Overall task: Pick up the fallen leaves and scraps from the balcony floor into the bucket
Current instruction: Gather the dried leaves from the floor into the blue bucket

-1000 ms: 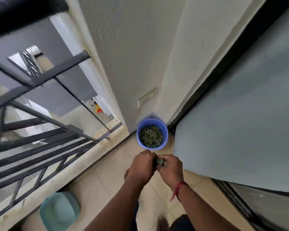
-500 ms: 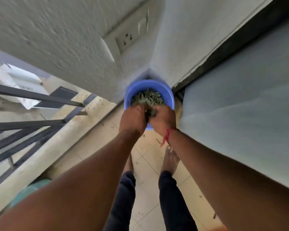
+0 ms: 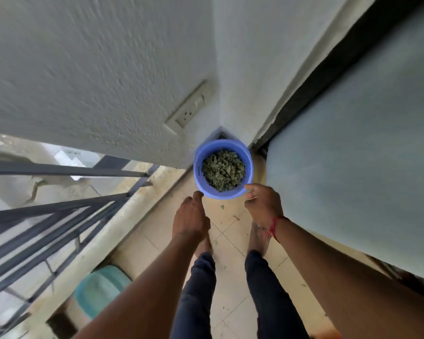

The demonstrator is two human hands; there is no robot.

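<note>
Looking down on the tiled floor (image 3: 230, 243). Far left: dark railing (image 3: 59, 206), with a teal tub (image 3: 98, 289) on the tiles beneath it. Further right, a wall socket (image 3: 189, 113) above the corner. Blue bucket (image 3: 198, 165) stands in that corner, with leaves (image 3: 223, 170) heaped inside. Left hand (image 3: 190, 216) is just below-left of the rim, fingers loosely curled, nothing seen in it; contact with the rim cannot be told. Green scraps (image 3: 222, 206) lie on the tiles between the hands. Right hand (image 3: 263, 204) is at the rim's lower right, fingers loosely bent, holding nothing visible; red thread (image 3: 273, 227) on its wrist. Far right: grey panel (image 3: 353, 167).
</note>
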